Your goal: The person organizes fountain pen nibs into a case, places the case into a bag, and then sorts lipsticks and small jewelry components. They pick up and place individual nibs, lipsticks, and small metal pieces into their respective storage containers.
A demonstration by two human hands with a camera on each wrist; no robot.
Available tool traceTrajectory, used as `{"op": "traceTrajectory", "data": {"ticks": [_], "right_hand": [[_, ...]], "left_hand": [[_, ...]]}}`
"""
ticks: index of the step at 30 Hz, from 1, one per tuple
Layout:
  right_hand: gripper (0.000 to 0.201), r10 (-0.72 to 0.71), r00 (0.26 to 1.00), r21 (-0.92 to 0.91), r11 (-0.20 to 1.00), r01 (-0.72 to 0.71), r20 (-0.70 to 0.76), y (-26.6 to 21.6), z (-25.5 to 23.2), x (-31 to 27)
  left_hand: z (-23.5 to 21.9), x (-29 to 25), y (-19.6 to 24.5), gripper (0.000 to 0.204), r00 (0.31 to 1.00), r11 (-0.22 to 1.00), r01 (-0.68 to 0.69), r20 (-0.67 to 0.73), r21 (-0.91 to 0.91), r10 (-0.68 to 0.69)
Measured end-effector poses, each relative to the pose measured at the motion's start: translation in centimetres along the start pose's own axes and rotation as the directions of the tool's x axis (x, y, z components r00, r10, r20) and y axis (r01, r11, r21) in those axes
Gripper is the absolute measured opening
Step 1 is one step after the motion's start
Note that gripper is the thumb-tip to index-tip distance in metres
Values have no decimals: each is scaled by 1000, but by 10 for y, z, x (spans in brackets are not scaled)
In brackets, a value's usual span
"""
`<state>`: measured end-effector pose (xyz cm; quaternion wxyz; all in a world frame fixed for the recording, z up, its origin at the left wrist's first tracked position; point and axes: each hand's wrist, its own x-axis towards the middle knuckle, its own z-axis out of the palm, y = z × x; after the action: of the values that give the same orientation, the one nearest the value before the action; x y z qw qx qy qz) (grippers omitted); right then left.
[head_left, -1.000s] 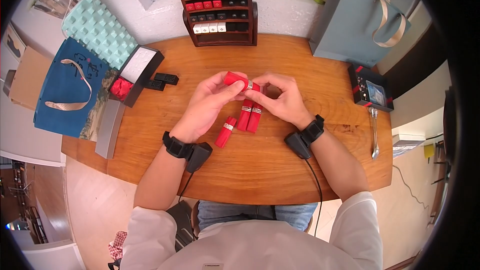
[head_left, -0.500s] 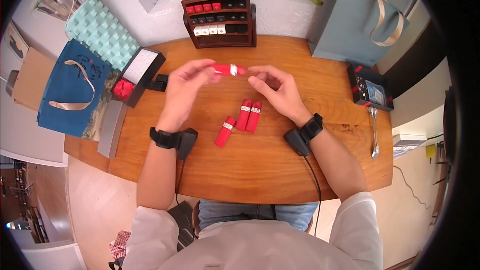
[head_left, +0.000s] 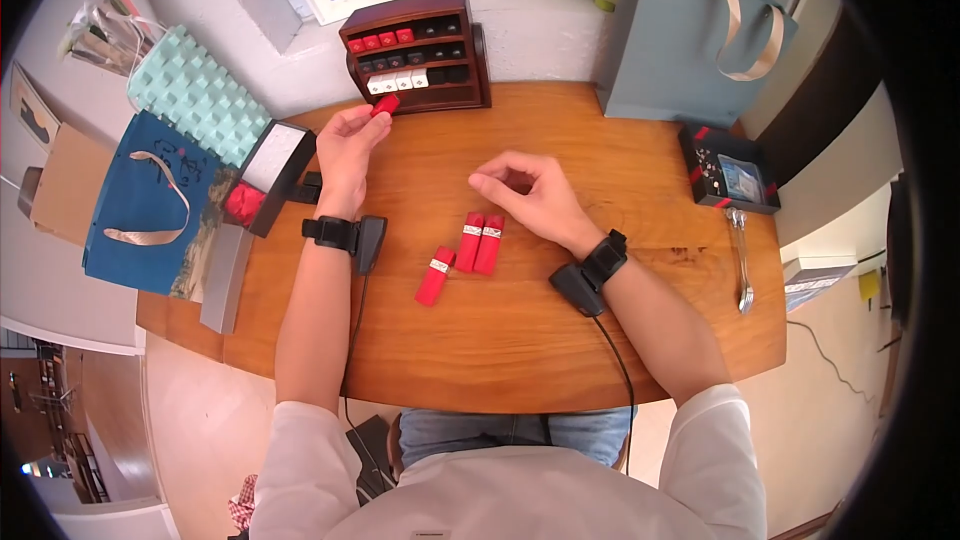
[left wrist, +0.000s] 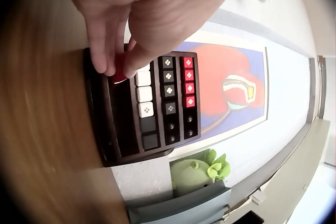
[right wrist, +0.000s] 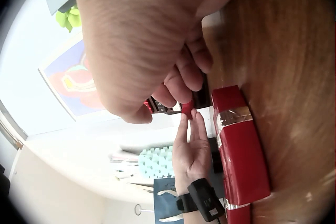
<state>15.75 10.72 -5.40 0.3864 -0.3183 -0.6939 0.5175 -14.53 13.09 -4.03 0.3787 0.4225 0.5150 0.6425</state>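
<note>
My left hand [head_left: 345,158] pinches a red lipstick [head_left: 386,106] between thumb and fingers, right at the lower left of the dark wooden rack [head_left: 470,97]. In the left wrist view, that red lipstick [left wrist: 121,69] overlaps the lowest shelf, mostly hidden by the fingers. Red, black and white square-ended lipsticks fill parts of the upper rows. Over the middle of the table, my right hand [head_left: 537,202] hangs with loosely bent fingers and holds nothing. Below it lie two red lipsticks [head_left: 488,252] with silver bands, side by side, and a third red lipstick [head_left: 431,282] slants just to their left.
On the left stand a blue gift bag [head_left: 150,210], a turquoise studded bag [head_left: 195,100] and an open box [head_left: 272,158] with red filling. A grey-blue bag [head_left: 660,50] and a black box [head_left: 700,172] are at the right, near a metal spoon and fork [head_left: 742,260].
The left hand has carried the red lipstick away from the right hand, forward and left to the rack. The right hand has let go and stays over the table. The head view has shifted slightly.
</note>
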Motion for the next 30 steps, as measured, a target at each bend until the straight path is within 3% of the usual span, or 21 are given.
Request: {"op": "traceTrajectory", "data": {"ticks": [2, 4, 8, 10, 14, 16, 17, 19, 20, 22, 26, 28, 30], "right_hand": [[21, 6, 1000, -4, 1000, -6, 10, -2, 0, 0], [21, -13, 1000, -9, 1000, 13, 22, -3, 0, 0], [21, -39, 999, -21, 999, 40, 21, -3, 0, 0], [21, -34, 999, -23, 999, 35, 25, -5, 1, -1], [21, -10, 999, -15, 1000, 10, 35, -1, 0, 1], [22, -10, 1000, -13, 1000, 10, 25, 1, 0, 2], [22, -7, 1000, -14, 1000, 7, 26, 2, 0, 2], [22, 10, 1000, 19, 1000, -10, 4, 8, 0, 3], [22, 11, 1000, 17, 1000, -12, 8, 12, 1, 4], [25, -94, 993, 39, 995, 96, -67, 17, 4, 7], [26, -66, 996, 33, 997, 68, -63, 14, 5, 5], [21, 36, 999, 18, 999, -37, 7, 12, -1, 4], [22, 54, 998, 6, 998, -54, 12, 9, -2, 4]], "left_hand": [[1, 10, -9, 36, 999, 997, -31, -16, 70, 33], [5, 20, -12, 33, 972, 890, -170, -74, 423, 221], [14, 24, 2, 37, 975, 837, -153, -60, 525, 215], [18, 20, 14, 37, 983, 751, -61, -90, 657, 158], [28, -2, 28, 42, 993, 693, 13, -93, 721, 78], [34, -22, 30, 47, 984, 746, -19, 145, 665, -105], [37, -35, 33, 47, 984, 747, -16, 144, 664, -107], [39, -65, 40, 49, 852, 711, -154, 457, 686, -256], [40, -78, 44, 49, 853, 713, -151, 455, 685, -256], [41, -98, 51, 38, 744, 756, -188, 594, 627, -307], [35, -108, 42, 40, 744, 773, -197, 605, 603, -283], [36, -108, 43, 39, 761, 758, -173, 575, 628, -302], [38, -108, 44, 38, 776, 740, -156, 545, 654, -319]]}}
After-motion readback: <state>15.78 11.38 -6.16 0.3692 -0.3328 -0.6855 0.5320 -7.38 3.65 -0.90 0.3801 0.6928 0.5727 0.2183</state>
